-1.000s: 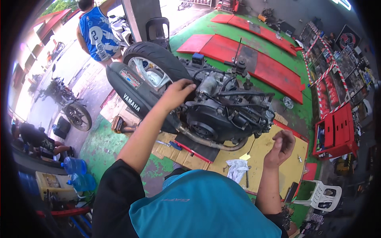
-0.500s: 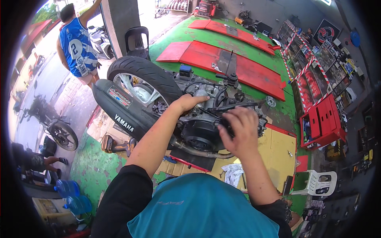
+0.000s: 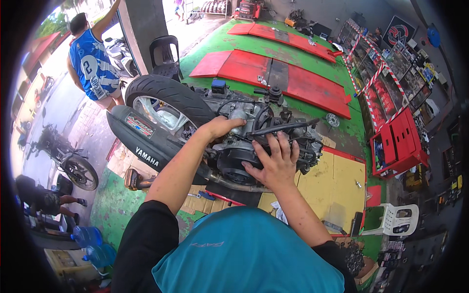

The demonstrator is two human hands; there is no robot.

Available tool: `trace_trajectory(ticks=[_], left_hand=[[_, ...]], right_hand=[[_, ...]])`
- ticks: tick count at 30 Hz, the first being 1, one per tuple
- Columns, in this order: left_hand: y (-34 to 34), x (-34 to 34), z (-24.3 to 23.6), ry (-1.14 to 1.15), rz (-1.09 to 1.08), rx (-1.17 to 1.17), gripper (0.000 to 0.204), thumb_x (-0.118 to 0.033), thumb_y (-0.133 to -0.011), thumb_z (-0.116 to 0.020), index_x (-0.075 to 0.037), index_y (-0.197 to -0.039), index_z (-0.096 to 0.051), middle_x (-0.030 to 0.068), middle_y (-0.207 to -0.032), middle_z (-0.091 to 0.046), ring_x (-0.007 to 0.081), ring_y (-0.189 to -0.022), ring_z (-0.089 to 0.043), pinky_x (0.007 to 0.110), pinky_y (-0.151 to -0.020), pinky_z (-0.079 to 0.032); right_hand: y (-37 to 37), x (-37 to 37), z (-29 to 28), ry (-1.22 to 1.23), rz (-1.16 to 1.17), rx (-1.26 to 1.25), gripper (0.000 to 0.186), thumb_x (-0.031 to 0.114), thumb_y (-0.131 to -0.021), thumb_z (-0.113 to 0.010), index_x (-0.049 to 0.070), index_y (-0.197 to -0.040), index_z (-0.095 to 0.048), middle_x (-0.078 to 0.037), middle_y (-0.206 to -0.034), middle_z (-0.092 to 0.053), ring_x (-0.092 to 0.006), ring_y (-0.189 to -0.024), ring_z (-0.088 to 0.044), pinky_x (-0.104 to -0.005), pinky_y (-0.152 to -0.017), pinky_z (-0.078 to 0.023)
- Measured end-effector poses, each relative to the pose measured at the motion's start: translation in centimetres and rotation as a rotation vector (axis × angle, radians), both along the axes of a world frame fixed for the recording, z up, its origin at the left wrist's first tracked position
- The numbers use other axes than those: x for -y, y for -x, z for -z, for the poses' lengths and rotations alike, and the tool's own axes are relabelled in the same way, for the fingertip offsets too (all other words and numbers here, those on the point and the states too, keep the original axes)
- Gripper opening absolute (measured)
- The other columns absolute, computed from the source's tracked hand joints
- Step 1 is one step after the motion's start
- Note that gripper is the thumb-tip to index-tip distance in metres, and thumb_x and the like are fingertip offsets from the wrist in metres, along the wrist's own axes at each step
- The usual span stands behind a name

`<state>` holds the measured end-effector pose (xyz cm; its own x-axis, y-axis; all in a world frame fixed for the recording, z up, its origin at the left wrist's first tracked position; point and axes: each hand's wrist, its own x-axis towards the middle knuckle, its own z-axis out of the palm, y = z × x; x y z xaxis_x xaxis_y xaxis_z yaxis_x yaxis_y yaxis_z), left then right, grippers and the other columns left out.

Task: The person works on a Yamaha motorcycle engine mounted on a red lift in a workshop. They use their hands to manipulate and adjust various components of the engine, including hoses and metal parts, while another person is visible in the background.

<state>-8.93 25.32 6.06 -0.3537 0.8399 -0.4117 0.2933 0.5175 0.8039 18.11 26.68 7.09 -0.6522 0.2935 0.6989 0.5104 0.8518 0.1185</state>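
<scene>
A scooter engine (image 3: 234,139) lies before me, joined to a rear wheel with a black tire (image 3: 168,90) and a dark muffler (image 3: 141,139). My left hand (image 3: 221,128) is closed over the engine's top, thumb stretched along a silvery metal part, the other fingers mostly hidden. Spread fingers of my right hand (image 3: 277,163) lie on the engine's near right side, beside a round black cover (image 3: 237,163). Fingertips there reach a thick black hose (image 3: 283,128). Whether they press on it I cannot tell.
Beneath the engine is yellow cardboard (image 3: 337,185). A cordless drill (image 3: 137,179) and a blue-handled tool (image 3: 206,195) lie at the near left. Red ramps (image 3: 312,85) stretch behind. On the right are a red tool cabinet (image 3: 400,144) and a white chair (image 3: 393,219). A person (image 3: 95,61) stands at left.
My right hand has come down and left onto the engine, its fingers spreading. My left hand stays on the engine's top. The whole view has shifted slightly.
</scene>
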Motion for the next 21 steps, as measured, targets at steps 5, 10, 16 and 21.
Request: trace_trajectory(ticks=[5, 10, 16, 21], left_hand=[[0.2, 0.0, -0.6, 0.027, 0.052, -0.096, 0.096, -0.072, -0.082, -0.071, 0.017, -0.120, -0.067, 0.0210, -0.097, -0.068, 0.0278, -0.081, -0.064, 0.042, -0.070, -0.051], [0.2, 0.8, -1.5, 0.075, 0.047, -0.090, 0.095, -0.070, -0.083, -0.070, 0.016, -0.122, -0.067, 0.0253, -0.103, -0.070, 0.0307, -0.091, -0.070, 0.045, -0.075, -0.055], [0.8, -0.3, -1.3, 0.089, 0.009, -0.018, 0.094, -0.068, -0.081, -0.073, 0.017, -0.123, -0.067, 0.0291, -0.112, -0.070, 0.0392, -0.098, -0.072, 0.048, -0.082, -0.058], [1.4, -0.5, -1.9, 0.078, 0.068, -0.134, 0.097, -0.067, -0.080, -0.075, 0.020, -0.122, -0.066, 0.0321, -0.114, -0.070, 0.0386, -0.101, -0.072, 0.049, -0.081, -0.058]], right_hand=[[-0.1, -0.3, 0.3, -0.021, 0.009, -0.019, 0.063, 0.068, -0.069, -0.081, 0.032, -0.120, -0.074, -0.003, -0.142, -0.055, -0.0269, -0.141, -0.044, -0.0539, -0.122, -0.019], [0.1, 0.1, 0.3, 0.021, -0.006, -0.060, 0.059, 0.065, -0.070, -0.082, 0.030, -0.116, -0.076, -0.004, -0.139, -0.056, -0.0275, -0.140, -0.045, -0.0559, -0.121, -0.022], [0.0, 0.4, -1.5, 0.084, -0.052, -0.043, 0.056, 0.060, -0.075, -0.082, 0.023, -0.117, -0.076, -0.006, -0.132, -0.058, -0.0299, -0.134, -0.048, -0.0588, -0.117, -0.028], [-0.1, 0.4, -1.7, 0.083, -0.066, -0.037, 0.057, 0.057, -0.074, -0.083, 0.020, -0.116, -0.071, -0.005, -0.129, -0.057, -0.0265, -0.132, -0.048, -0.0572, -0.115, -0.028]])
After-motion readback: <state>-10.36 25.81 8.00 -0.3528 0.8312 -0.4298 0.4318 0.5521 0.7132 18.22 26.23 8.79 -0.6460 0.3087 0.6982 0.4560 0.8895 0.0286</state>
